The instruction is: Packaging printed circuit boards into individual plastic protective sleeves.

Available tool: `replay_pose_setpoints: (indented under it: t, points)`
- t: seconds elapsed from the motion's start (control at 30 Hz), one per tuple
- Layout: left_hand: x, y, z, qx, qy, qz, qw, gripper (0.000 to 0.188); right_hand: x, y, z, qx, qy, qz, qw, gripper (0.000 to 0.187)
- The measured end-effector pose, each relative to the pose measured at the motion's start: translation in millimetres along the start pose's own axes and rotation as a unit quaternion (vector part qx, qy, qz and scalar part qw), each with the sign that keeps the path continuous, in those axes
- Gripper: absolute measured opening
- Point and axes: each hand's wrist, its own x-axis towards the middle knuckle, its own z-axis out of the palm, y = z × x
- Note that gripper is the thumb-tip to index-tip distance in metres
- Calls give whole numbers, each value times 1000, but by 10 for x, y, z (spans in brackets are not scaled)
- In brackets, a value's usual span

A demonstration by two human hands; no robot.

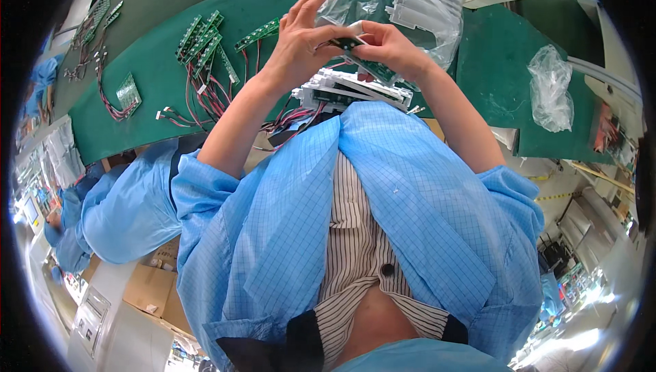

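Left hand (294, 45) and right hand (398, 49) meet at a green circuit board (376, 69)

From the left of the tabletop (89, 122), a single wired board (128, 91) lies apart, then a cluster of narrow green boards (203, 42) with dark and reddish leads (215, 98) trailing toward the person. Next comes the left hand, thumb and forefinger drawn in to the held board's left end, other fingers raised; whether it clamps anything is unclear. Tilted, off the tabletop, the board sits in the right hand's grip, whose fingertips pinch near a small white piece (356, 28). White plastic strips (318, 86) lie just below, and a clear bag (348, 6) holds white parts (427, 3) beyond. Farther right lies crumpled clear plastic (551, 88).

Judging by the pose, the step is fingertip work at the board's end, perhaps fitting or checking that piece. What follows probably calls for a steady right-hand hold, light left-hand pressure and leads clear of the strips.
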Motion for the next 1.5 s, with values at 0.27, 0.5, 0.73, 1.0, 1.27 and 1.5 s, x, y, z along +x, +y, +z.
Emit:
replay_pose_setpoints:
  t: [0.27,0.5,0.73,1.0,1.27,1.5]
  points:
    - [-186,-259,10,-414,-39,-316,853,38,-16,4,69,-96,18,-37,994,21]
    - [-217,-123,80,-390,32,-312,866,25,47,73,109,-129,16,-43,991,16]
    - [-284,-44,253,-331,101,-321,882,21,62,1,308,-317,169,-81,930,28]
    - [-336,-115,389,-349,118,-367,854,22,185,127,277,-482,210,-99,845,31]
    - [-198,-106,-688,-484,-238,-402,740,19,-113,-382,107,-273,168,-49,946,19]
    - [-448,-288,-678,-324,-185,-339,864,27,-47,-290,276,-276,124,-46,952,18]
